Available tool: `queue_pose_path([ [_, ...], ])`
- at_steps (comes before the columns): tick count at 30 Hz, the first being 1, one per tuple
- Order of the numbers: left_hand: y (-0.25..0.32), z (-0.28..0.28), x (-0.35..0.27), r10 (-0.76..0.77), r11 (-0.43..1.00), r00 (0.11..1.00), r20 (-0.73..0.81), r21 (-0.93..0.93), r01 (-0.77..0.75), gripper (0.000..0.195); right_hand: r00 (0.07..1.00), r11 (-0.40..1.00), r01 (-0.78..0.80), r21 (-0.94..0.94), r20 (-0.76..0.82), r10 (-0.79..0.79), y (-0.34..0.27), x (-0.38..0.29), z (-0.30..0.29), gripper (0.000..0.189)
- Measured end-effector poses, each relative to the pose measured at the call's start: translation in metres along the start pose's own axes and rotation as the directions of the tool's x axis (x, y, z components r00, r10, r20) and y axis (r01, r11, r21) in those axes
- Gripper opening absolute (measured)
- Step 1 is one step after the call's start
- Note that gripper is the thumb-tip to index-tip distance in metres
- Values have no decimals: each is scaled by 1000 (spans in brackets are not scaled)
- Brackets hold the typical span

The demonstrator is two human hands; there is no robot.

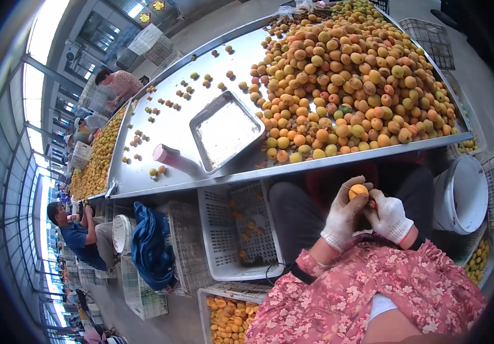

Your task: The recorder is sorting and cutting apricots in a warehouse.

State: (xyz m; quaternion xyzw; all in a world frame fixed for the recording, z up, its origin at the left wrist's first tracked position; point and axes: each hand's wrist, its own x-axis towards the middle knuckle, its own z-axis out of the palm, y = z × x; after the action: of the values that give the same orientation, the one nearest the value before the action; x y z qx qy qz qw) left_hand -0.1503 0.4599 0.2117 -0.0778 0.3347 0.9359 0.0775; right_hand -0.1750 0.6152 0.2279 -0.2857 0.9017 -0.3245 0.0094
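Note:
My left hand (339, 217), in a soiled white knitted glove, holds an orange apricot (358, 191) between thumb and fingers above my lap. Close against it, my right hand (389, 214), gloved the same way, grips a small tool with a red part (373, 205). Its working end is mostly hidden by the fruit and fingers. A thin line crosses the apricot's skin; whether it is a blade or a cut I cannot tell. Beyond my hands, a large heap of apricots (350, 81) covers the right side of a metal table (173, 174).
An empty-looking metal tray (206, 157) and a pink-topped cup (167, 155) stand on the table. Left of my knees is a white crate (216, 258) with a few fruit pieces; below it, a crate of halved apricots (229, 320). A white bucket (462, 195) stands right. Another person (77, 234) sits left.

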Motion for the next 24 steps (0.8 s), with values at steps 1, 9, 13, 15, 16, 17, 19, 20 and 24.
queue_pose_path([
  [1,4,3,-1,1,995,1000,-17,101,0,47,997,999,23,22,-79,-21,2,-2,2,35],
  [9,9,-10,-7,6,929,1000,-18,371,1,53,998,966,-25,259,69,8,5,-6,8,69],
  [13,15,2,-11,-58,969,998,-16,241,60,57,996,912,-58,406,85,26,18,-3,15,63],
  [15,9,-2,-9,-64,972,998,5,228,62,56,988,835,145,531,-126,-92,25,1,21,57],
  [16,6,-4,-9,-72,989,997,4,126,71,56,990,784,125,608,-124,-62,23,2,18,51],
  [17,5,-6,-10,-79,997,997,4,23,78,56,991,785,123,607,-123,-59,21,1,12,51],
  [19,5,-6,-8,-83,997,996,33,1,83,55,861,256,-489,834,416,292,10,0,-11,46],
  [20,4,-8,-8,-91,994,995,30,-60,93,54,832,149,-518,842,456,315,4,1,-16,38],
  [24,3,-18,-6,-101,978,994,49,-180,108,49,801,-202,-497,844,535,268,4,2,-16,29],
])
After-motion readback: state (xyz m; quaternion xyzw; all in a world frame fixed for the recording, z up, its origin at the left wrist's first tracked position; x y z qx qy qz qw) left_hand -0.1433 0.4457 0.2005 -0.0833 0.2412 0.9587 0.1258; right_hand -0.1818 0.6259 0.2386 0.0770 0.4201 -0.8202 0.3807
